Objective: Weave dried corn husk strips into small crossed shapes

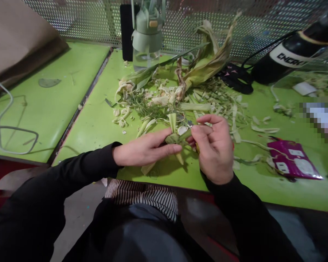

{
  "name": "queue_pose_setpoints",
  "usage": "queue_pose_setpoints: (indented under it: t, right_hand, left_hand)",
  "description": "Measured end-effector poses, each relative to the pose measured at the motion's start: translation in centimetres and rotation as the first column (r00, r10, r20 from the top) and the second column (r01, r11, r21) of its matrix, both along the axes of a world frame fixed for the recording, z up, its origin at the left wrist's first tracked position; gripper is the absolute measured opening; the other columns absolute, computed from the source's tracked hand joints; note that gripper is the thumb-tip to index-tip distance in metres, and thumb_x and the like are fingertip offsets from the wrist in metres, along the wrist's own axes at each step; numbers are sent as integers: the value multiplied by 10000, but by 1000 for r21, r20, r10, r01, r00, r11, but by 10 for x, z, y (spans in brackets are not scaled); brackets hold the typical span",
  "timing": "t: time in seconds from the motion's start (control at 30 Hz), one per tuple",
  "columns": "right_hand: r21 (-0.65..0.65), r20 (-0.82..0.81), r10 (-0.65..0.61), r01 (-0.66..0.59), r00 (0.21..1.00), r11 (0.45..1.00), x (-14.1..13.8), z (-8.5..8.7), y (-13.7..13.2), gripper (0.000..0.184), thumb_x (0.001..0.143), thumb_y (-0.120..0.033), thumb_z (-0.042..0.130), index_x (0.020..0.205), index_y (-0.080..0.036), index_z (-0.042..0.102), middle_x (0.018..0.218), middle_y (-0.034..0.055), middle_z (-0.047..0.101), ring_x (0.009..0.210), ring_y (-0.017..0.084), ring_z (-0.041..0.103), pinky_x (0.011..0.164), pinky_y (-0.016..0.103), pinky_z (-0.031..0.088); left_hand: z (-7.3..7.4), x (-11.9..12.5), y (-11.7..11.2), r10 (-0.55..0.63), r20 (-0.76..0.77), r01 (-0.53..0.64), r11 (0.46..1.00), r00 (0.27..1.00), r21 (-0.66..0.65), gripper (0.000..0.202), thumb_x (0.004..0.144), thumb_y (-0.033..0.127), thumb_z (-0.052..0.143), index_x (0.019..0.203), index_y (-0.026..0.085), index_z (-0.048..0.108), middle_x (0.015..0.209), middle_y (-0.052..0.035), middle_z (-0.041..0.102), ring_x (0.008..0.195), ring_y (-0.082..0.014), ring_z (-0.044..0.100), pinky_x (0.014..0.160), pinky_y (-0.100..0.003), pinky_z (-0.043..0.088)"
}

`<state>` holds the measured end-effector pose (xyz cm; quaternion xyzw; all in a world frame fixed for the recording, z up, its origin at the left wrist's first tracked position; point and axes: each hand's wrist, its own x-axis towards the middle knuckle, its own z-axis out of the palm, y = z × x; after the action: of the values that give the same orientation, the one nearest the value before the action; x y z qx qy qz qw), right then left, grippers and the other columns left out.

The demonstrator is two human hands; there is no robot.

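Note:
Pale green corn husk strips, folded into a small cross-like piece (172, 138), lie between my two hands just above the table. My left hand (149, 148) is closed on this piece, thumb in front and fingers behind. One strip points up, another down, and a third reaches toward my right hand (213, 145). That hand is closed in a pinch at the right side of the piece. A bit of metal shows at its fingertips, and yellow and red bits peek out around the palm; what it grips is mostly hidden.
Husk scraps and shreds (164, 98) are heaped behind my hands, with large corn husks (202, 71) on top. A water bottle (147, 40) and a dark phone-like slab (126, 32) stand behind. Rightward are a purple packet (293, 160) and a black bottle (284, 54). A mesh panel (84, 22) borders the green table (82, 140).

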<state>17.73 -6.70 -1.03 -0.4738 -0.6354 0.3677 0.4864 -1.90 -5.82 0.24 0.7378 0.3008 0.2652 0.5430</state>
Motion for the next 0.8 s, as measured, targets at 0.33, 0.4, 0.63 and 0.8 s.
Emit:
queue_pose_setpoints:
  t: [0.33, 0.4, 0.63, 0.8]
  right_hand:
    - [-134, 439, 395, -377, 807, 917, 9, 16, -2, 342, 998, -346, 485, 690, -210, 541, 591, -31, 539, 530, 97, 499, 529, 249, 381]
    - [-145, 451, 438, -421, 778, 896, 15, 18, -1, 365, 996, -354, 494, 661, -212, 532, 563, -35, 522, 509, 97, 489, 510, 248, 368]
    - [-101, 425, 332, -320, 842, 942, 19, 15, 6, 337, 977, -493, 506, 845, -216, 645, 721, 22, 637, 637, 151, 590, 575, 284, 445]
    - [-93, 315, 209, -189, 926, 978, 4, 20, 16, 353, 926, -527, 576, 1075, -225, 682, 1093, 79, 677, 958, 216, 662, 809, 362, 538]
  left_hand:
    - [1, -6, 11, 147, 80, -145, 989, 986, -32, 172, 948, 322, 564, 899, 163, 520, 764, 31, 478, 690, -98, 429, 659, -246, 398]
    - [3, -10, 13, 140, 50, -139, 990, 989, -24, 171, 957, 324, 541, 897, 168, 504, 761, 34, 451, 688, -103, 414, 651, -251, 390]
    - [0, -10, 15, 173, -26, -170, 980, 984, 107, 146, 961, 326, 517, 970, 181, 508, 825, 1, 526, 736, -130, 475, 677, -265, 413]
    - [-1, -4, 5, 20, -152, -13, 999, 988, 50, 311, 950, 468, 546, 1034, 170, 569, 768, 12, 536, 649, -119, 476, 611, -260, 403]
